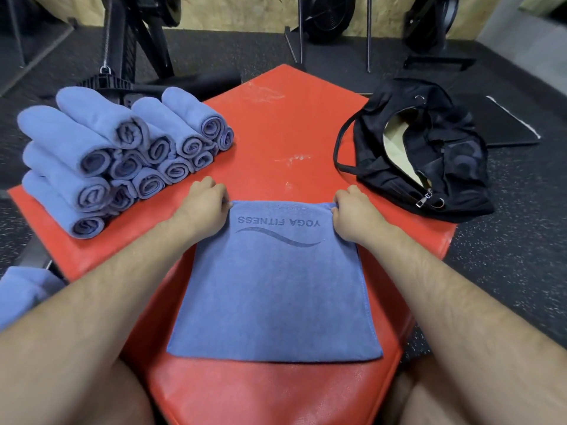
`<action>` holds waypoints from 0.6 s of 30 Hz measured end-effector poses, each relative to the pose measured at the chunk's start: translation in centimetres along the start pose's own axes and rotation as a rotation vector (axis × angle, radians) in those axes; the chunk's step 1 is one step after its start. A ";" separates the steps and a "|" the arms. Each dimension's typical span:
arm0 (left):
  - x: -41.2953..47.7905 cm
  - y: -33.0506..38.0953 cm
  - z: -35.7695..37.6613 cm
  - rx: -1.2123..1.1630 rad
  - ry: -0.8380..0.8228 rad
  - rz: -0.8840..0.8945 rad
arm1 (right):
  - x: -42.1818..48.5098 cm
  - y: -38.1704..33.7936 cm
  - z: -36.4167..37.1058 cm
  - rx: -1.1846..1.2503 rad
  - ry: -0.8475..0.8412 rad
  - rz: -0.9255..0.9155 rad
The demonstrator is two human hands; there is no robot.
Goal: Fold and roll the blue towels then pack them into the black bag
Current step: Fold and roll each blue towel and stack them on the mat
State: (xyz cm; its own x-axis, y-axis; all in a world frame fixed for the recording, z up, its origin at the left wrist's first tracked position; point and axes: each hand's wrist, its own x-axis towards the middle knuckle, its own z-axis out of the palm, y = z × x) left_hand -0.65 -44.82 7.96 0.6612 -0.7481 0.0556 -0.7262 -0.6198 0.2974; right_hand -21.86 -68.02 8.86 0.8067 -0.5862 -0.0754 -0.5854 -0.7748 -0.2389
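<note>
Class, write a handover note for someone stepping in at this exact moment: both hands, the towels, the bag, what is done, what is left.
Left hand: pinches the far left corner of the flat towel.
Right hand: pinches its far right corner.
Rolled towels: stacked at the left of the red pad.
Black bag: open at the right, no towel visible inside.
Done: many towels rolled.
Left: roll this one, check the blue cloth at lower left, pack everything.
</note>
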 end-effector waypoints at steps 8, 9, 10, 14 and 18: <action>-1.5 1.4 -2.1 0.024 0.115 0.016 | -1.3 -0.1 -2.2 0.131 0.138 -0.076; -1.8 1.3 -2.8 -0.055 0.103 0.022 | -1.7 -0.1 -2.9 0.172 0.156 -0.080; -2.1 1.2 -3.4 -0.122 0.088 0.028 | -2.2 0.0 -3.7 0.207 0.174 -0.086; -4.2 0.8 -5.5 -0.253 0.080 0.045 | -4.5 0.4 -6.0 0.311 0.241 -0.125; -7.2 1.3 -7.4 -0.330 0.071 0.021 | -7.6 0.1 -7.5 0.346 0.258 -0.132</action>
State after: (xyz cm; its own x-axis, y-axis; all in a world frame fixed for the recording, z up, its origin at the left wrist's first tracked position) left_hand -4.99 -38.49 15.00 0.6669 -0.7342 0.1278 -0.6472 -0.4857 0.5876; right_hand -28.64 -65.44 16.62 0.8001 -0.5616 0.2107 -0.3820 -0.7478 -0.5430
